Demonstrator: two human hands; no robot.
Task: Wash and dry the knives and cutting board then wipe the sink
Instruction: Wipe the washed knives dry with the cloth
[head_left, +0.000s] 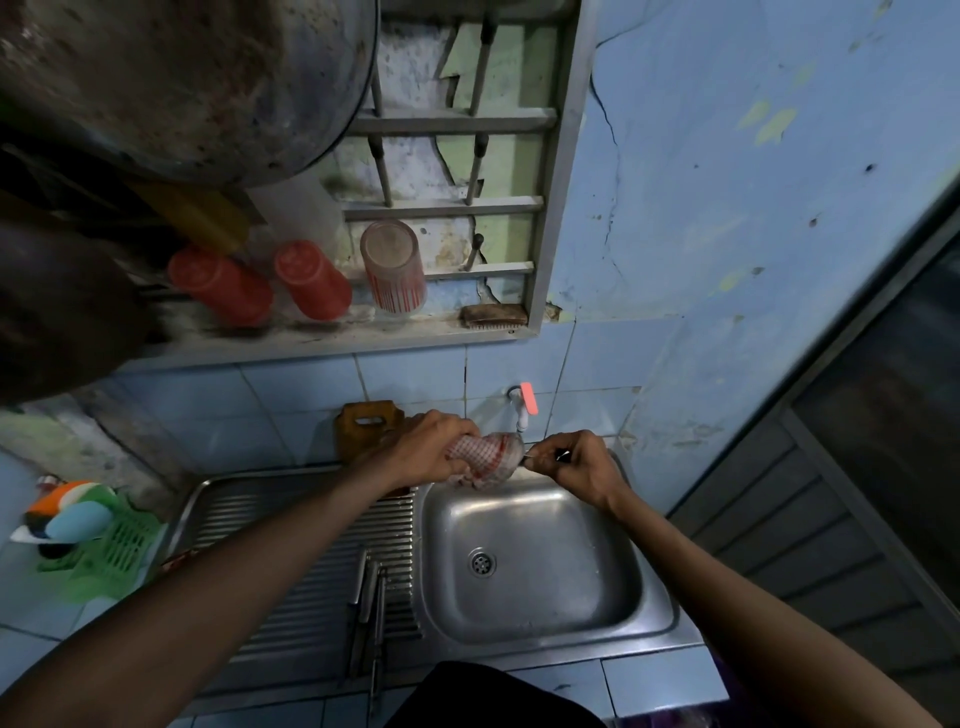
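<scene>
My left hand (434, 447) grips a red-and-white checked cloth (491, 457) wrapped round a knife's blade, above the back of the steel sink (530, 618). My right hand (579, 465) holds that knife (558, 456) by its dark handle; only a sliver of blade shows between cloth and hand. Several other knives (371, 608) lie side by side on the ribbed drainboard (291, 561). A brown wooden cutting board (366, 426) leans upright against the tiled wall behind my left hand.
A tap with a pink handle (524, 402) juts from the wall above the sink. A green basket (111, 545) with sponges sits at the left. Red cups (311, 280) and a glass (392, 267) stand on the window ledge. Dark pots (171, 83) hang overhead at the left.
</scene>
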